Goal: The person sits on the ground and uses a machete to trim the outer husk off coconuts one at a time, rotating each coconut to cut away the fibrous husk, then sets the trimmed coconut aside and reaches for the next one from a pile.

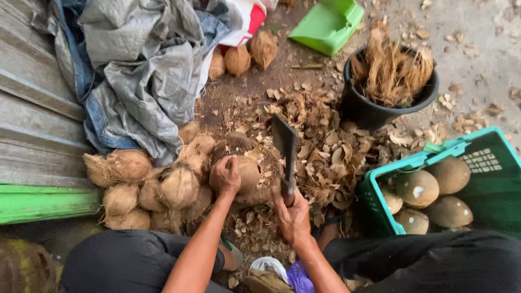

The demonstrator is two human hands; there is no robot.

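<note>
My left hand (pixel 225 176) grips a brown husked coconut (pixel 248 172) that rests on a low wooden block (pixel 260 192) between my knees. My right hand (pixel 293 214) is closed on the handle of a cleaver (pixel 285 145), whose broad dark blade points up and away just right of the coconut. A heap of several fibrous coconuts (pixel 163 190) lies directly left of my left hand.
A teal crate (pixel 434 154) at right holds several smooth peeled coconuts (pixel 418 188). A black bucket (pixel 369 111) of husk fibre stands behind it. Husk chips (pixel 325 152) litter the ground. A grey tarp (pixel 146 70), a green dustpan (pixel 328 24) and a green-edged plank (pixel 43 203) surround.
</note>
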